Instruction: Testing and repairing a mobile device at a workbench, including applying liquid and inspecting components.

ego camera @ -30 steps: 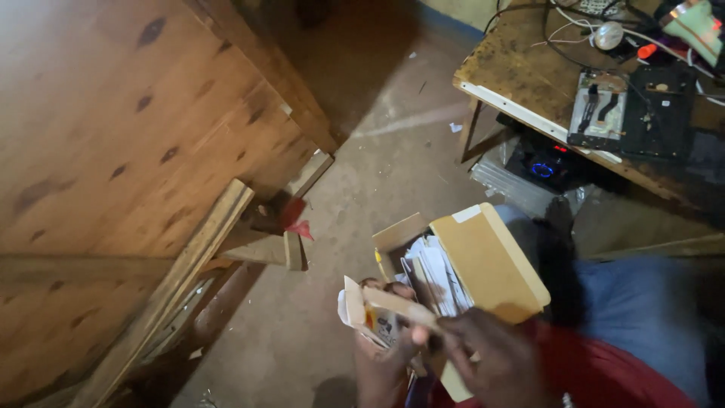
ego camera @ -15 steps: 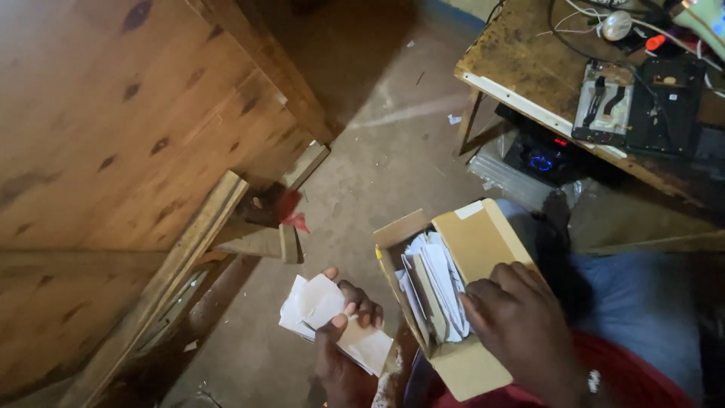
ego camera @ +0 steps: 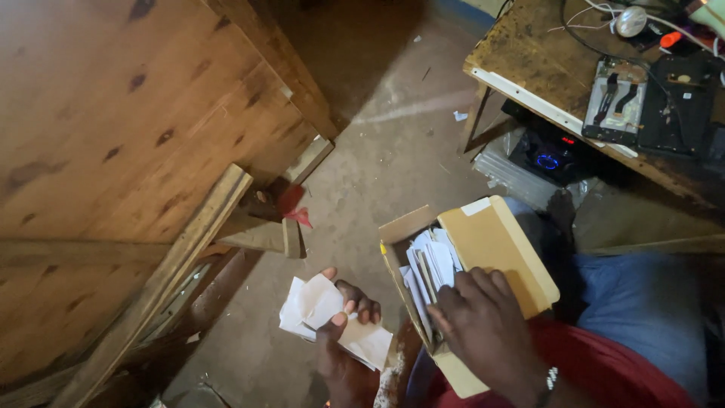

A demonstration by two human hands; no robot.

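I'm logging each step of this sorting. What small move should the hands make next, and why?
Probably pinch out one more paper: the right hand rests with fingers among the papers standing in the open cardboard box, while the left hand holds a few white slips beside it, out of the box.

One cam only, head-worn, looking steeply down past the chest, so no 2nd view to overlap. Close on the left hand and right hand at bottom centre. Beyond the fingertips: concrete floor. Left of the fingers, wood panels; up-right of them, a workbench, farther off.
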